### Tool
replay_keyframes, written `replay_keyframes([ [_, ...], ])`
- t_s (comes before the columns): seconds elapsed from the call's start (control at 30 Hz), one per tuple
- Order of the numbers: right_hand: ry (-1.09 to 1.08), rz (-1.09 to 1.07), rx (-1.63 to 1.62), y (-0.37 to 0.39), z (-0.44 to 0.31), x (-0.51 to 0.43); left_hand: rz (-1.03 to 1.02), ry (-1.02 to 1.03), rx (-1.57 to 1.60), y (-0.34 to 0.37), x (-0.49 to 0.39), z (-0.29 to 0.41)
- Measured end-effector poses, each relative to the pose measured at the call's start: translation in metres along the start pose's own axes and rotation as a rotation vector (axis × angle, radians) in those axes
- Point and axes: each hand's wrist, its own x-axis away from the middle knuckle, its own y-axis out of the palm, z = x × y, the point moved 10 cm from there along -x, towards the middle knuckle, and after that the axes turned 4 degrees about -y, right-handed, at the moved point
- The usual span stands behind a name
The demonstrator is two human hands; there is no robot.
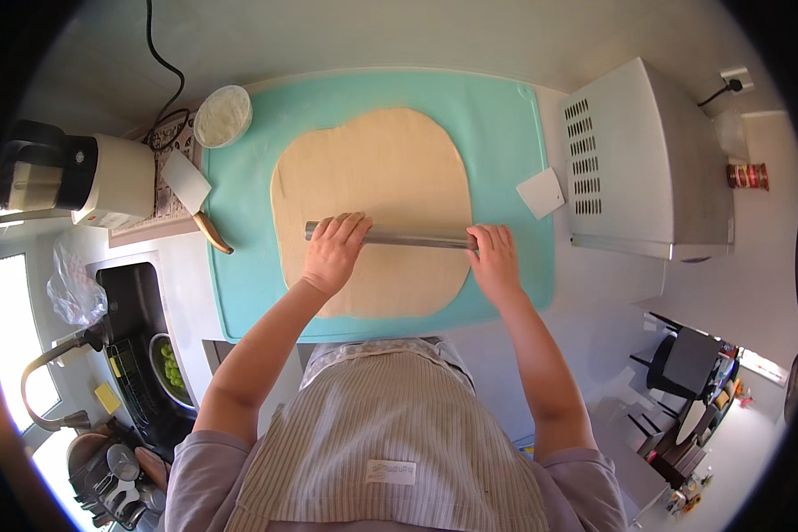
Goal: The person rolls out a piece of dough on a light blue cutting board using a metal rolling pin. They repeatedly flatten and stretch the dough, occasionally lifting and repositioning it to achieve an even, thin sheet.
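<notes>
A large flat sheet of dough (372,173) with a wavy edge lies on a turquoise pastry mat (505,126). Across its lower half rests a metal rolling pin (412,237). My left hand (336,253) lies over the pin near its left end, fingers curled on top. At the right end, my right hand (495,256) has its fingers and thumb around the tip, by the dough's right edge. A cleaver (187,183) with a wooden handle lies over the mat's left edge. On the right edge sits a white dough scraper (540,193).
A bowl of white flour (223,116) stands at the mat's upper left corner, beside a white and black kitchen appliance (116,179) and its cord. A metal countertop appliance (625,166) stands to the right. At lower left, a sink (130,299) holds a bowl of green grapes (173,366).
</notes>
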Motion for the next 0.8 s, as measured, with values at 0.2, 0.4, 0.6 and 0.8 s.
replay_keyframes([
  [0.2, 0.16, -0.075, -0.017, 0.048, 0.026, -0.006, -0.187, -0.135, -0.034, 0.03, -0.014, -0.015],
  [0.4, 0.269, -0.045, 0.109, 0.052, 0.077, -0.079, -0.142, -0.182, -0.101, 0.033, -0.094, -0.048],
  [0.6, 0.254, 0.023, 0.213, 0.054, 0.122, -0.153, -0.021, -0.142, -0.151, 0.027, -0.174, -0.078],
  [0.8, 0.11, 0.208, 0.058, 0.033, 0.052, -0.098, -0.133, -0.15, -0.04, 0.029, -0.113, -0.037],
])
